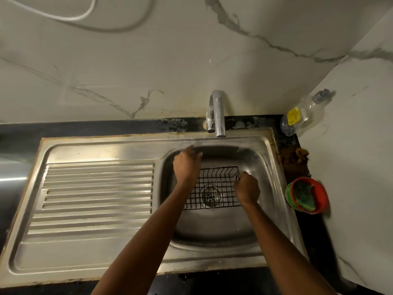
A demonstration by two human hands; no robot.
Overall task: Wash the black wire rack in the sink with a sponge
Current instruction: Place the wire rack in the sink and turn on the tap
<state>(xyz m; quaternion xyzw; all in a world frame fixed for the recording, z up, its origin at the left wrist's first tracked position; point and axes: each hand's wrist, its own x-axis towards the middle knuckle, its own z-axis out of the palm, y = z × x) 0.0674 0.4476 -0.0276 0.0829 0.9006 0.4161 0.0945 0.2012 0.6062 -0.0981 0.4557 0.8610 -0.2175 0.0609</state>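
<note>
Head view of a steel sink (212,235) set in a dark tabletop (89,128). The black wire rack (214,188) lies flat in the basin, directly over the drain (211,195). The right hand (247,189) has its grip closed on the rack's right rim, fingers curled round the wire. The left hand (187,165) rests over the rack's far left corner with fingers bent downward; whether its grip holds the wire cannot be told. A chrome tap (218,113) stands behind the basin. At right, a red bowl (306,195) holds a green sponge (303,195); a clear bottle (304,113) in the corner bears a yellow label, its print too blurred to read.
</note>
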